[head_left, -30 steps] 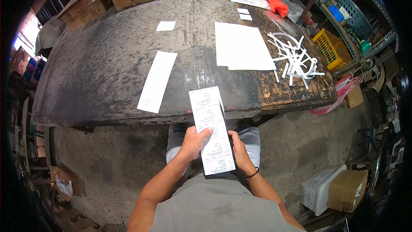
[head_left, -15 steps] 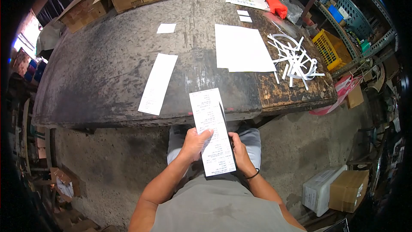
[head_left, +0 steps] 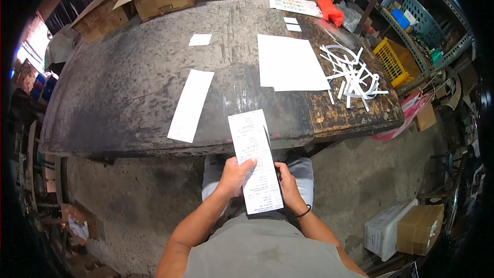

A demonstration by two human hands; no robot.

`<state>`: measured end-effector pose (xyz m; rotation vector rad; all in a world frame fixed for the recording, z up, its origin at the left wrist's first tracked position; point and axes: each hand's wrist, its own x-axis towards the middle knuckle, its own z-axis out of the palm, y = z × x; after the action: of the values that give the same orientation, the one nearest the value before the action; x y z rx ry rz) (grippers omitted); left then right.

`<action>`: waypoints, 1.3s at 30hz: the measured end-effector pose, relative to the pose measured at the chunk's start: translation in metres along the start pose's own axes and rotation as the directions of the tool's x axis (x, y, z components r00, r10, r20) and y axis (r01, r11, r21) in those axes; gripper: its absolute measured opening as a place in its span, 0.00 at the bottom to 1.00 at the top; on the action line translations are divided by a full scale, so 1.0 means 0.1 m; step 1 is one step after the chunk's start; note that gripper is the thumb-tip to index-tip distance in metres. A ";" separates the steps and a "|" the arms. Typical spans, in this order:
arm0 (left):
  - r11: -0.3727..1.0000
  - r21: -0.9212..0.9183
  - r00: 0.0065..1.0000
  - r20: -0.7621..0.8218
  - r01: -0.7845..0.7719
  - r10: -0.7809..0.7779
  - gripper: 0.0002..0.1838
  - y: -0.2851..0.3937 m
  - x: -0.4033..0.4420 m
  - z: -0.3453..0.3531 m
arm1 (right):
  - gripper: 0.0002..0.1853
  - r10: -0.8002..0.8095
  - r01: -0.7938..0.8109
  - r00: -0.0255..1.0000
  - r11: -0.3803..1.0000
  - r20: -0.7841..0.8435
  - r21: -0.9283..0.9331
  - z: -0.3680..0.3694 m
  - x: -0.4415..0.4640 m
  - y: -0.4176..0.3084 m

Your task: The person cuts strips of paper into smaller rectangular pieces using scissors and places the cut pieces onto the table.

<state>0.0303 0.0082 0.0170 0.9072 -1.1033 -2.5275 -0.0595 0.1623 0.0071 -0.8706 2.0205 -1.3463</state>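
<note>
The wide head view looks forward and down. The wearer's torso (head_left: 272, 244) is close below, the table (head_left: 118, 87) beyond.

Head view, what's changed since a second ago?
The view tilted up slightly, so the table sits lower in the picture. Nothing was taken or let go: the left hand still holds the printed paper, the right hand stays by its edge, and the strips lie unchanged.

held sheet (head_left: 262, 175): white, dark printed lines | table (head_left: 123, 82): mottled grey-black | crate (head_left: 392, 63): yellow
</note>
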 end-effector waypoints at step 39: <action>0.998 -0.043 0.997 0.059 0.045 -0.042 0.14 -0.11 -0.09 -0.03 | 0.25 -0.056 0.056 0.998 0.998 0.016 -0.029 0.05 0.19 0.16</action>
<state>0.0395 0.0173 0.0114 0.8609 -1.0498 -2.6180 -0.0709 0.1492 -0.0111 -0.9542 2.0222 -1.3391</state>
